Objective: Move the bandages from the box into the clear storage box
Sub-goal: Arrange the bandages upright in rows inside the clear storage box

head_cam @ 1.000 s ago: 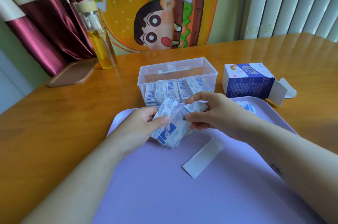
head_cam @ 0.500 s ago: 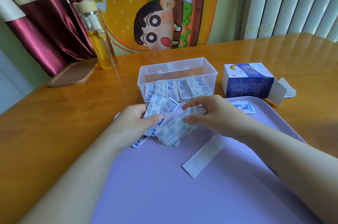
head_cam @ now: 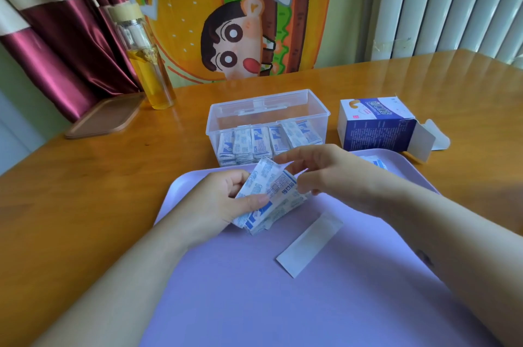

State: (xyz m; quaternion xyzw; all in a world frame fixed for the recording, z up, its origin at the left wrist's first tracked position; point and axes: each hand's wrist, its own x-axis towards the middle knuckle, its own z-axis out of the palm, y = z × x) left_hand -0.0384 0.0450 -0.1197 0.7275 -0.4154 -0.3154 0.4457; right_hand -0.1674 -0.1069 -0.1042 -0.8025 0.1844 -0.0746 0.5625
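A stack of white-and-blue wrapped bandages point(head_cam: 268, 199) is held just above the lilac tray point(head_cam: 283, 304). My left hand point(head_cam: 223, 199) grips the stack, thumb on top. My right hand point(head_cam: 325, 174) pinches the stack's upper right end with curled fingers. Behind them stands the clear storage box point(head_cam: 267, 111), lidless, with several bandages upright inside it. The blue-and-white bandage box point(head_cam: 376, 125) lies to its right, flap open toward the right. One more bandage point(head_cam: 373, 162) lies on the tray behind my right hand.
A white paper strip point(head_cam: 310, 243) lies on the tray. At the back left stand a glass bottle point(head_cam: 144, 57) of yellow liquid and a brown lid point(head_cam: 106, 115). The wooden table point(head_cam: 85, 191) runs to a curtain and a cartoon poster.
Both hands have gathered the spread bandages into one tighter stack. The loose ones that lay on the tray under my left hand are now in the stack.
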